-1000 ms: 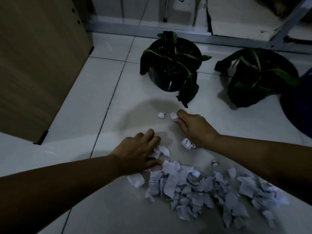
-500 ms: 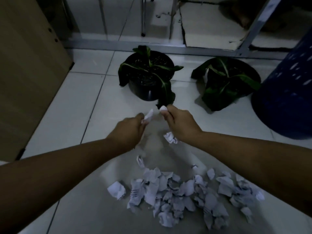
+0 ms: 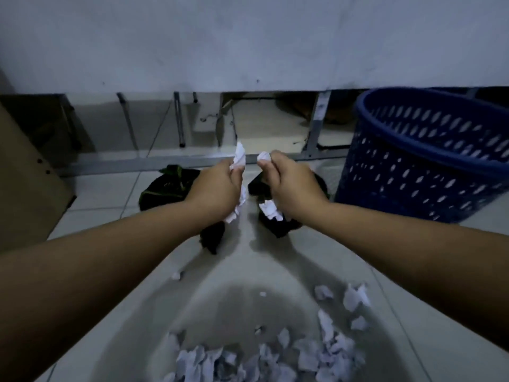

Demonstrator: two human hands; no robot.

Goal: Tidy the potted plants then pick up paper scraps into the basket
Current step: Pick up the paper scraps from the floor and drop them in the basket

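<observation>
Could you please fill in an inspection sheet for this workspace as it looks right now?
Surface: pale tiled floor, dim light.
Job's things: blue basket at right, upright; paper scraps heaped in the foreground; two potted plants behind the hands.
Clutter: stray scraps beside the heap.
Grippers: left hand and right hand each closed on paper, raised.
Cables: nothing seen.
Surroundings: brown cabinet at left; white wall ahead.
</observation>
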